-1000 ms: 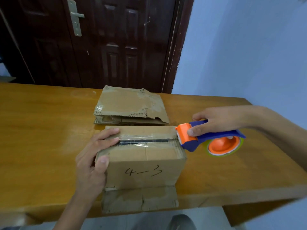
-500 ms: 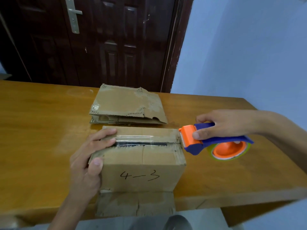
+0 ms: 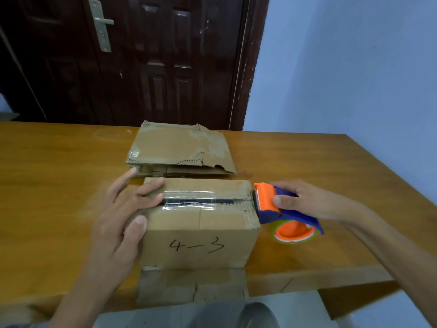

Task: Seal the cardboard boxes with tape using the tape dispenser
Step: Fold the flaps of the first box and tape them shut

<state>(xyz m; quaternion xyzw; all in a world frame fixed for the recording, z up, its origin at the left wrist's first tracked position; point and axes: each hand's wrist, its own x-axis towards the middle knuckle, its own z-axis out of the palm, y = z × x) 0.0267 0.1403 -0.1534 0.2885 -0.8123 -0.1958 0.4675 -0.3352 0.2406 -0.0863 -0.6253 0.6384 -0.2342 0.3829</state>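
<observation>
A cardboard box point(image 3: 201, 235) marked "4-3" stands near the table's front edge, with a clear tape strip point(image 3: 189, 198) along its top seam. My left hand point(image 3: 123, 216) presses on the box's left end, fingers on the tape's start, thumb on the front face. My right hand point(image 3: 305, 202) grips the blue and orange tape dispenser point(image 3: 281, 214), whose orange head touches the box's top right edge. A flattened, torn cardboard box point(image 3: 182, 150) lies just behind the first one.
The wooden table point(image 3: 59, 185) runs left and right, with its front edge close to me. A loose cardboard flap point(image 3: 191, 286) hangs over that edge below the box. A dark door point(image 3: 132, 60) and a pale blue wall point(image 3: 343, 67) stand behind.
The dispenser head has come back against the box's right top edge from slightly off it. My left hand has spread wider over the box's left end. The camera view has shifted a little.
</observation>
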